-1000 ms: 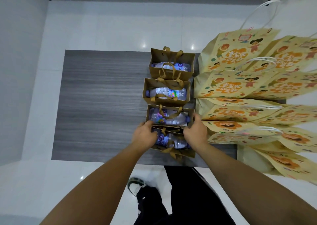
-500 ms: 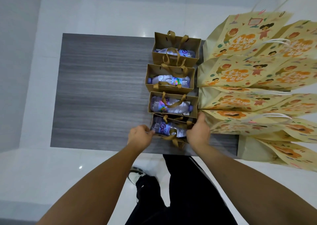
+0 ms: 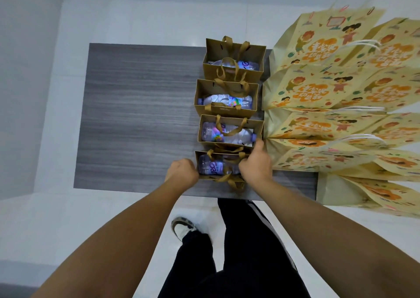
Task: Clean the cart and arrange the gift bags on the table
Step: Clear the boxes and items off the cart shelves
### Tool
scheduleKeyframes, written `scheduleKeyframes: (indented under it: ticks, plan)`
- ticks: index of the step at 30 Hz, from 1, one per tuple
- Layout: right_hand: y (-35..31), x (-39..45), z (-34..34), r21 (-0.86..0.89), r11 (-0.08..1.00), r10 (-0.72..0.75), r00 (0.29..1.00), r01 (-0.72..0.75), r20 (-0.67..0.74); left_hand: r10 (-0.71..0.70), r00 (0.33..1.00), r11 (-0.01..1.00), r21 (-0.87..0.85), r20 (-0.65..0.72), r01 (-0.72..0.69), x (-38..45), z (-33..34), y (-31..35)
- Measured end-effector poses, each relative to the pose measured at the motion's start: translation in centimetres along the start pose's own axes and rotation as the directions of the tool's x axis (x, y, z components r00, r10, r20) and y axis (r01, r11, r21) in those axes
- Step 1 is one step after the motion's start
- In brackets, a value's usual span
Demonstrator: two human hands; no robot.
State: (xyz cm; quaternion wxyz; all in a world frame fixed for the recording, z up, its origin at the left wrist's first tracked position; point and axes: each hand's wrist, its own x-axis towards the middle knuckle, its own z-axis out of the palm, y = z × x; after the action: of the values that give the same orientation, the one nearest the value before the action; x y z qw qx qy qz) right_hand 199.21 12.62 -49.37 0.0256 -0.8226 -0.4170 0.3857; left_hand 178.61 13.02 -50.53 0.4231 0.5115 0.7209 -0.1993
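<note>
**Nearest kraft bag being squared into the row**

Both hands are closed on the nearest small kraft gift bag (image 3: 218, 168): the left hand (image 3: 183, 172) is curled against its left wall, and the right hand (image 3: 254, 161) is gripped over its right rim, thumb raised toward the next bag. A water bottle (image 3: 213, 167) is seen lying inside. The bag is stood at the near edge of the grey table (image 3: 136, 115), last in a column of four kraft bags (image 3: 229, 97) running far to near. Printed yellow gift bags (image 3: 329, 88) are fanned just to the right, some overhanging the table. The arranging step is judged to be in hand. Next, the bag should be nudged far, flush with its neighbour, square to the column, and kept clear of the table edge
</note>
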Motion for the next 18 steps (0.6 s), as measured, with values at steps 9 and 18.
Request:
scheduleKeyframes:
  ticks: [9,18]
  plan:
    - [-1.7,-7.2,-2.8,-0.033,0.991,-0.134,0.988,0.132,-0.071,0.216,0.96,0.965,-0.109,-0.179,-0.238,-8.3,-5.6,1.3]
    - [-2.8,-20.3,-7.6,-0.002,0.967,-0.243,0.921,0.255,-0.304,0.559,0.732,0.817,0.107,-0.389,-0.567,-21.9,-11.6,-1.6]
